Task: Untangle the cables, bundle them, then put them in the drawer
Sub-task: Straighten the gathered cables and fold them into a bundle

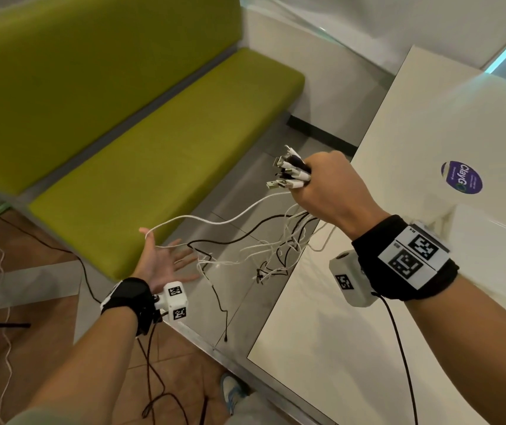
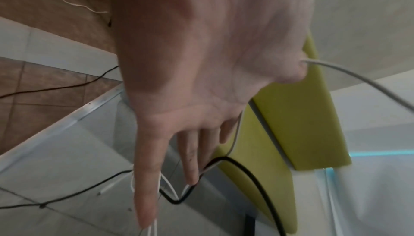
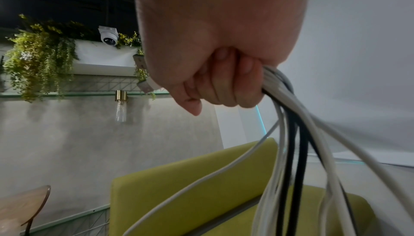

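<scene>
My right hand [image 1: 328, 182] is clenched round a bunch of white and black cables [image 1: 293, 174] just below their USB plugs, beside the table's left edge. The cords [image 3: 295, 151] hang from the fist [image 3: 219, 84] in loose tangled strands [image 1: 264, 256]. My left hand [image 1: 166, 262] is held out palm up with its fingers [image 2: 145, 186] spread straight. One white cable [image 1: 215, 220] runs from the bunch and loops over the base of the left thumb [image 2: 289, 73]. A black cable [image 2: 246, 172] and thin white ones pass behind the left fingers. No drawer is in view.
A white table [image 1: 398, 302] with a purple sticker [image 1: 461, 177] lies on the right. A green padded bench [image 1: 153, 167] stands to the left against the wall. Other cords trail over the brown and grey floor [image 1: 46, 348]. My shoe [image 1: 232, 391] shows below.
</scene>
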A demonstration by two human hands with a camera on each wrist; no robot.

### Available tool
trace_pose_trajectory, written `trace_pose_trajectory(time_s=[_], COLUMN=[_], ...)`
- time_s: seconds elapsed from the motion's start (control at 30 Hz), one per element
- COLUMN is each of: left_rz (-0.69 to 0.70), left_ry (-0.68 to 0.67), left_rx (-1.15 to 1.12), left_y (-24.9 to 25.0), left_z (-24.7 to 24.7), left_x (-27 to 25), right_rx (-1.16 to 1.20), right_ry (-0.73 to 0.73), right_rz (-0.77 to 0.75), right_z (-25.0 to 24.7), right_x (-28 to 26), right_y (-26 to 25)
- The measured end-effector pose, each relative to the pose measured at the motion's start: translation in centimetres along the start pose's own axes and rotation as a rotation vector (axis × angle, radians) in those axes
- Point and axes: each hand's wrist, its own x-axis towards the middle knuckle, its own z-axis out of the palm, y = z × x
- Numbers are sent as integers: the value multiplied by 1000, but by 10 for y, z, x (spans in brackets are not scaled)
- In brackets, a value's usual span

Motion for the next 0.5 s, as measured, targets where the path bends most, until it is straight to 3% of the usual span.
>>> trace_pose_trajectory(time_s=[0.17,0.5], left_rz=[66,104], left_ry=[-40,-60], left_rx=[-45,242], left_y=[8,2], left_z=[22,36], left_x=[3,17], right_rx=[39,159], right_ry=[33,91], right_rz=[-16,-62], right_z=[-6,-17], right_x=[0,0], right_y=[-3,-8])
